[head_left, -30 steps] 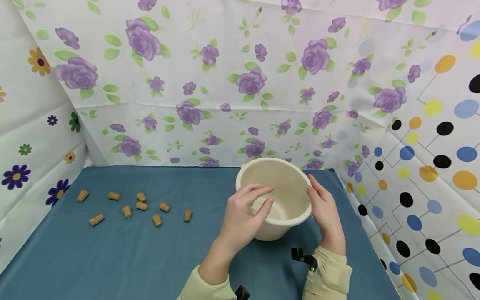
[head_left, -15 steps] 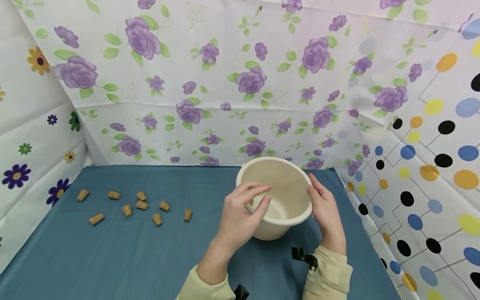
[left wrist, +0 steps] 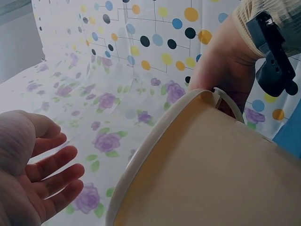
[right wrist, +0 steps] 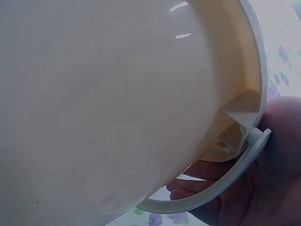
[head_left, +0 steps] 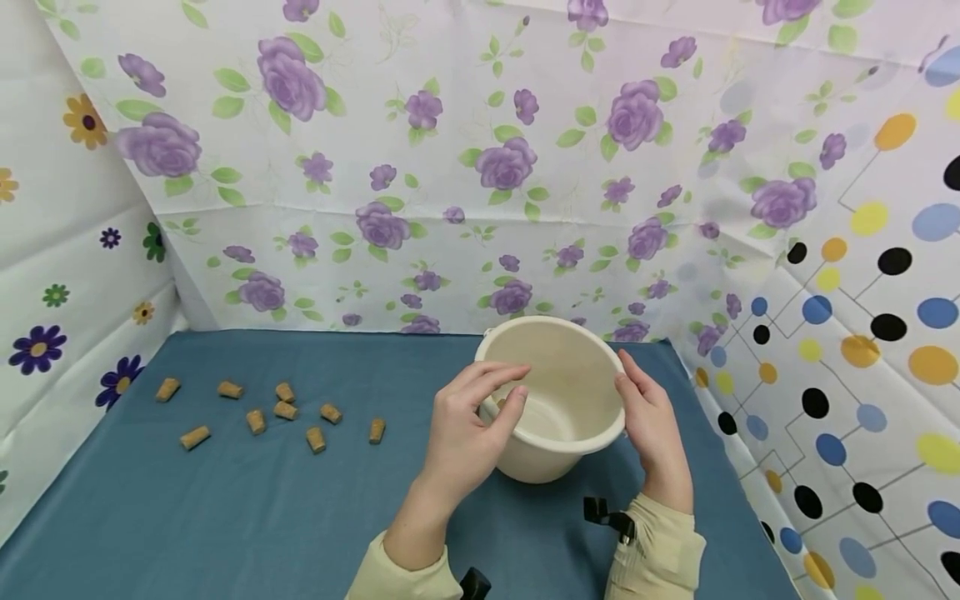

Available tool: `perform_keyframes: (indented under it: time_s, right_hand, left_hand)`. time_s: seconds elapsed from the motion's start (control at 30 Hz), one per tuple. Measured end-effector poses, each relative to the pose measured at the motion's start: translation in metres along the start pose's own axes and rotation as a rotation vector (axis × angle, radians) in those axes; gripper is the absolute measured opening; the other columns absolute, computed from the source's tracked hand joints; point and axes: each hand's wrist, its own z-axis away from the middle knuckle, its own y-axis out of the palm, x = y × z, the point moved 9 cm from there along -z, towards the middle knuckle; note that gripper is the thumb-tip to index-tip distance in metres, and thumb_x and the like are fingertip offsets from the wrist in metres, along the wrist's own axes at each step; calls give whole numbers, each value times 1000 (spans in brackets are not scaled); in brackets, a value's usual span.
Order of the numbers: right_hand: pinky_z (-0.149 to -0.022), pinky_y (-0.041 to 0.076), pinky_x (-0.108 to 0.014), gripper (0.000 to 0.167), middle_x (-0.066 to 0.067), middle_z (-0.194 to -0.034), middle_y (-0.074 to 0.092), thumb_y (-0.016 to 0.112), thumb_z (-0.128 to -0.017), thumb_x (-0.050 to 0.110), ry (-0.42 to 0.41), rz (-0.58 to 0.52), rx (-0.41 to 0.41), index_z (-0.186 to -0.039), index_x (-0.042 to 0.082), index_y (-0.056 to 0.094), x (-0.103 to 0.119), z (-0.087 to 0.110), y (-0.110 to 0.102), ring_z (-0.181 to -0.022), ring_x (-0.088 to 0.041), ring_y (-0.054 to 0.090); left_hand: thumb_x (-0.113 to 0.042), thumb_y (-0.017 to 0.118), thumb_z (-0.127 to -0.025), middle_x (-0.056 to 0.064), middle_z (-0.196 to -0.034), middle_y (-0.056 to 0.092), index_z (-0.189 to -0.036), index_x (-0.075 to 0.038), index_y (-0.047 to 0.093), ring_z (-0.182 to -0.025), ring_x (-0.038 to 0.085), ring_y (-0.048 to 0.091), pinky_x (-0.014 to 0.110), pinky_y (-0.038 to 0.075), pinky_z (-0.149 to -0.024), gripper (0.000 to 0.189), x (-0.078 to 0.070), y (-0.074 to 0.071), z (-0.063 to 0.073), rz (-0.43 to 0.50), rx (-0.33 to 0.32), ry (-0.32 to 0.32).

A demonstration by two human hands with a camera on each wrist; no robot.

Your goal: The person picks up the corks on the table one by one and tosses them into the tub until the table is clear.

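A cream-white plastic bucket (head_left: 536, 467) is at the right of the blue cloth, its mouth facing up and toward me. My right hand (head_left: 656, 425) grips its right rim, thumb side uppermost. In the right wrist view, that hand's fingers (right wrist: 202, 172) reach beneath the rim beside the bucket's thin handle (right wrist: 211, 190). My left hand (head_left: 468, 425) holds nothing, and its fingers are loosely bent. From the head it overlaps the bucket's left rim, while the left wrist view shows a gap between the left hand (left wrist: 42, 169) and the bucket wall (left wrist: 207, 174).
Several corks (head_left: 285, 410) lie scattered over the left part of the blue cloth (head_left: 247, 517). Behind the table hangs a white sheet with purple flowers (head_left: 450, 167). A dotted sheet (head_left: 847, 400) stands along the right, and another flowered sheet (head_left: 67, 275) along the left.
My left hand has drifted a little to the left, away from the bucket's mouth. The right hand and bucket stay nearly where they were, and the corks have not moved.
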Motion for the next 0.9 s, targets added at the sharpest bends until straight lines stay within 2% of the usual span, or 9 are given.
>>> perform_keyframes:
  time_s: [0.13, 0.23, 0.37, 0.6, 0.77, 0.9]
  right_hand:
    - [-87, 54, -18, 60, -2, -174, 26, 41, -116, 46, -2, 7, 1, -170, 23, 29, 1, -1, 1, -145, -30, 51]
    - [-97, 52, -22, 60, 1, -175, 24, 41, -116, 46, 3, 22, -4, -170, 23, 30, 2, -1, 0, -153, -26, 40]
    - [-105, 48, -28, 60, 3, -176, 21, 41, -116, 46, 3, 40, -8, -170, 22, 29, 3, 0, -1, -158, -25, 30]
    - [-95, 50, -20, 59, 4, -176, 20, 40, -117, 44, 16, 30, 4, -171, 23, 28, 2, 2, 1, -157, -26, 33]
    - [-93, 50, -18, 59, 3, -176, 19, 40, -117, 45, 9, 24, 3, -171, 23, 28, 1, 2, 1, -156, -26, 34]
    - [-88, 54, -21, 60, 2, -176, 19, 40, -117, 45, 2, 23, 2, -171, 22, 28, 0, 2, 1, -149, -30, 46]
  left_hand:
    - [-11, 74, -103, -1, -120, 74, -125, -10, 80, -113, 17, 69, 40, 60, -88, 23, 0, -5, 0, 9, 2, -13]
    - [-12, 73, -103, -2, -121, 74, -126, -11, 80, -113, 15, 69, 41, 59, -93, 24, 2, -9, 1, 5, 7, -14]
    - [-11, 74, -103, -1, -122, 74, -127, -10, 79, -111, 15, 71, 40, 59, -93, 25, 2, -16, 2, -8, 4, -1]
    - [-9, 73, -104, 3, -117, 76, -130, -10, 78, -103, 18, 69, 37, 58, -89, 27, 1, -32, 5, -40, -10, 15]
    - [-9, 72, -104, 1, -118, 75, -129, -12, 78, -102, 17, 68, 36, 57, -85, 26, 6, -40, 6, -75, -3, -7]
    - [-13, 73, -104, -2, -120, 74, -130, -14, 78, -107, 14, 68, 36, 58, -86, 26, 10, -43, 7, -91, 35, -36]
